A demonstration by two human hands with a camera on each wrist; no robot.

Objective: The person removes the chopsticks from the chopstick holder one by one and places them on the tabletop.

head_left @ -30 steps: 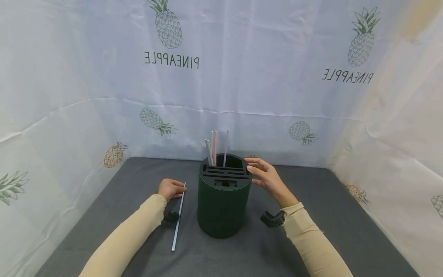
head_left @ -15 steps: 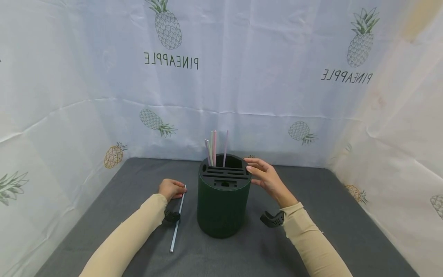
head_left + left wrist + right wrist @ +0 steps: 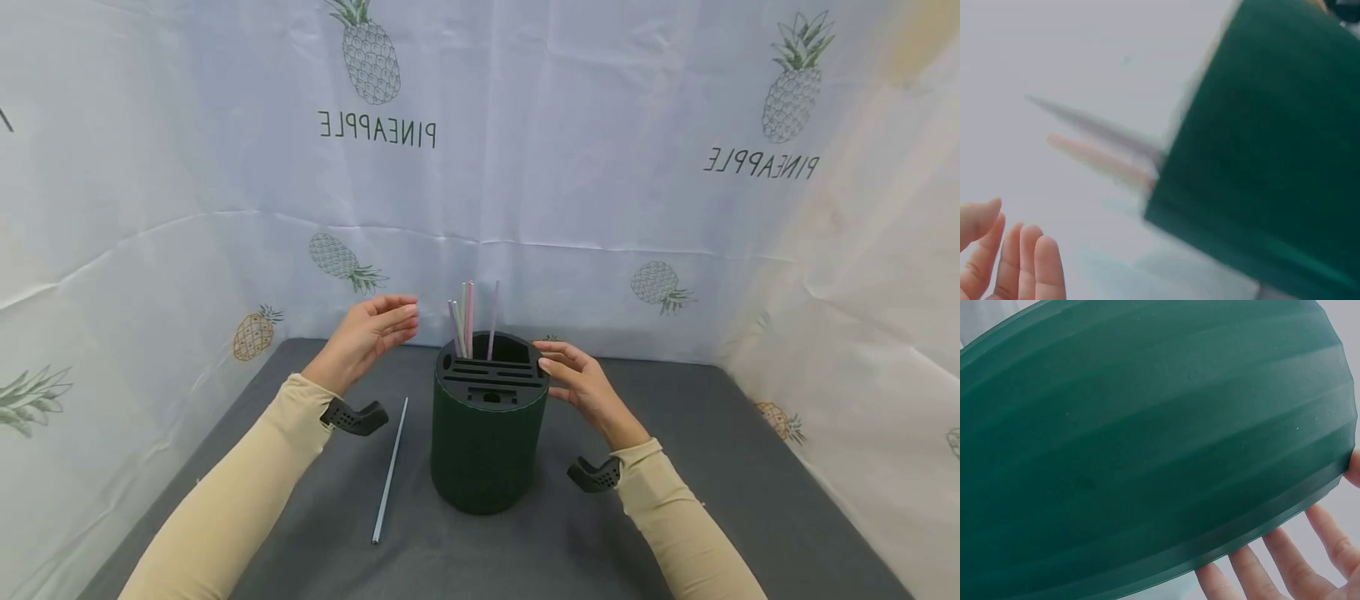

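Observation:
A dark green round utensil holder (image 3: pixel 486 450) with a black slotted top stands on the table. Several thin straws (image 3: pixel 469 321), pink, pale green and lilac, rise from its back opening. My left hand (image 3: pixel 367 337) is raised to the left of the holder, fingers extended and holding nothing; the left wrist view shows its fingers (image 3: pixel 1027 262) apart from the holder. A pale blue straw (image 3: pixel 391 471) lies on the table below that hand. My right hand (image 3: pixel 588 387) touches the holder's right side at the rim, its fingers (image 3: pixel 1291 565) fairly straight along the edge.
The grey tabletop (image 3: pixel 652 517) spreads around the holder. White cloth (image 3: pixel 555 167) printed with pineapples hangs close behind the table and along both sides.
My left hand has let go of the pale blue straw and moved up and away, leaving it on the table. My right hand stays at the holder.

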